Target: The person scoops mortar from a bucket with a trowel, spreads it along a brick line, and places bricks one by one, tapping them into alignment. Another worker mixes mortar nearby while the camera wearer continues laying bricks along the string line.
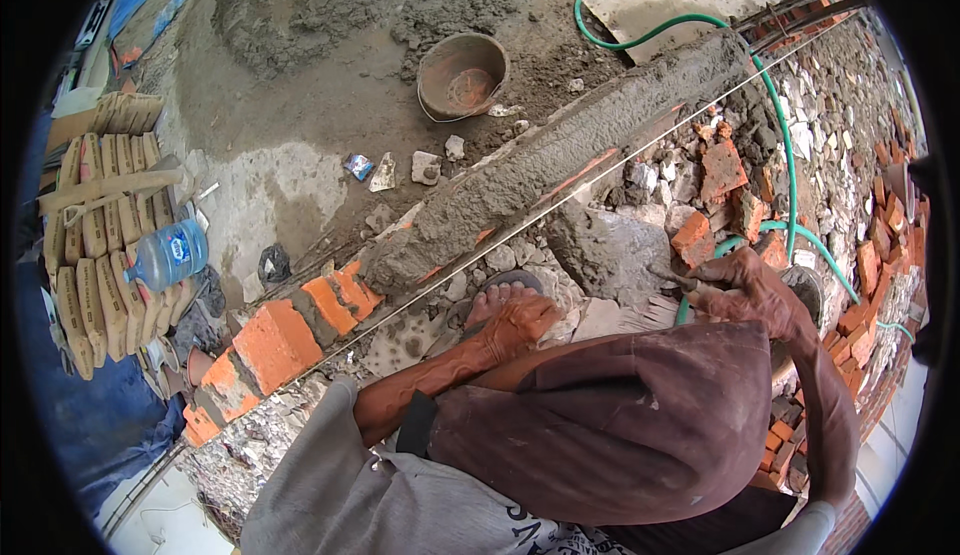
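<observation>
My right hand (742, 290) is closed round the handle of a trowel (625, 255). Its broad grey blade points left, smeared with wet mortar. My left hand (525, 320) is curled into a loose fist above my sandalled foot, and no object shows in it. Beyond both hands, a thick bed of wet mortar (560, 170) runs diagonally along the low wall. Orange bricks (270, 345) with mortar joints between them stand at the wall's left end. A taut pale string (575, 190) stretches along the near side of the mortar bed.
A mortar-stained bucket (463, 77) stands beyond the wall, near heaped wet mortar (300, 15). Stacked paper sacks (100, 295) and a large blue water bottle (170, 255) are at left. A green hose (790, 165) crosses the rubble at right, beside piled loose bricks (865, 325).
</observation>
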The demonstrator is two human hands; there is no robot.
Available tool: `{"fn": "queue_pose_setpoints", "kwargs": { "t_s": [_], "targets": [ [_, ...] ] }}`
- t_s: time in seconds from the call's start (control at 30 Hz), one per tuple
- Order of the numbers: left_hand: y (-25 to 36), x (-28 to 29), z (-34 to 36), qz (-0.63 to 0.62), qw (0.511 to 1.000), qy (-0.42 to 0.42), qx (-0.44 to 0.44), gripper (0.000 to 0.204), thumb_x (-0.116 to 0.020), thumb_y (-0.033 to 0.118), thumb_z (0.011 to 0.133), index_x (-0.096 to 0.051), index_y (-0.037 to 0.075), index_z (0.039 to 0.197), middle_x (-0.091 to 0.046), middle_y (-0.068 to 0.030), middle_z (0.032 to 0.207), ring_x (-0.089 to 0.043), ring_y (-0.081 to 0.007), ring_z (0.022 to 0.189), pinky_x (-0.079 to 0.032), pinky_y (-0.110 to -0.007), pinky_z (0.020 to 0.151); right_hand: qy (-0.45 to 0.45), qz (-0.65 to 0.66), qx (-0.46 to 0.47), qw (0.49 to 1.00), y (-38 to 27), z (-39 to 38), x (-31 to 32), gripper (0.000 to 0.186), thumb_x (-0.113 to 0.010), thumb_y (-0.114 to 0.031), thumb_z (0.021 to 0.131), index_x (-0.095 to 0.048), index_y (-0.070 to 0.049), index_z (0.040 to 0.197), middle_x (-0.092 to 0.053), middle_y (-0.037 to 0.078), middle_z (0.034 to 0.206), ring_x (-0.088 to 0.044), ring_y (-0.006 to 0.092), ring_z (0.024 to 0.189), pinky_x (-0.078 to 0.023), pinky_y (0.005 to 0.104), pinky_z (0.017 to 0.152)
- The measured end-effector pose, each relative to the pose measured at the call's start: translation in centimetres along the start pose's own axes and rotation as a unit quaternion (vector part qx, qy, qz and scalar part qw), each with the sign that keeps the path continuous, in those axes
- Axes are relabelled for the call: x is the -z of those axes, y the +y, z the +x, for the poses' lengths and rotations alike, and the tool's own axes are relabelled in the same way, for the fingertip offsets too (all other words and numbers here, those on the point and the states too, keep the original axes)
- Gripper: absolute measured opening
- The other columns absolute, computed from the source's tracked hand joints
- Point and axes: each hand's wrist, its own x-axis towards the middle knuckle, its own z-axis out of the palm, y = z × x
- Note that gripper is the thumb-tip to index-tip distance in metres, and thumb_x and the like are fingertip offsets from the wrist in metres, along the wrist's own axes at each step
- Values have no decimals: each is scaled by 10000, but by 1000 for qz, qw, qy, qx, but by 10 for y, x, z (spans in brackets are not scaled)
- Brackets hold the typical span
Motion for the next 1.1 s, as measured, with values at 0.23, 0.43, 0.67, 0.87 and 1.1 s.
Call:
{"fn": "queue_pose_setpoints", "kwargs": {
  "t_s": [0.23, 0.43, 0.67, 0.87, 1.1],
  "targets": [
    [-13, -21, -4, 11, 997, -54, 44, 431, -623, 397, 844, -587, 19, 1046, -593, -154, 941, -585, -342, 913, -426, -448, 832, -73, -220, 159, 960, -53, 128, -37, 259, -642, -218, 863, -653, 5, 994, -648, 164, 900, -647, 295, 836, -519, 393, 709],
    [1, 4, 10, -65, 996, -52, 46, 497, -693, 446, 792, -593, 19, 1025, -592, -149, 916, -597, -347, 883, -440, -470, 793, 193, -521, 330, 763, -65, 134, -89, 445, -562, -216, 841, -566, 88, 1166, -577, 150, 971, -578, 269, 870, -466, 370, 734],
    [6, 16, 16, -99, 989, -79, 83, 523, -708, 475, 783, -605, 24, 1027, -590, -146, 910, -596, -349, 879, -431, -480, 821, 107, -144, 202, 963, -70, 99, -87, 283, -583, -274, 943, -617, 1, 995, -565, 186, 877, -584, 351, 682, -481, 437, 557],
    [2, -1, 8, -92, 989, -82, 84, 554, -645, 515, 825, -594, 29, 1086, -588, -161, 956, -587, -360, 928, -424, -493, 865, -193, 266, -151, 932, -81, 112, -103, 358, -603, -353, 967, -615, -33, 1126, -622, 80, 1041, -610, 143, 930, -522, 301, 781],
    [1, 6, 8, -53, 995, -50, 61, 592, -571, 556, 870, -576, 37, 1154, -586, -181, 1016, -576, -373, 989, -419, -507, 913, 22, 17, 287, 958, -18, 68, -116, 226, -657, -97, 902, -613, -19, 1109, -628, 148, 1095, -610, 250, 969, -503, 350, 879]
  ]
}}
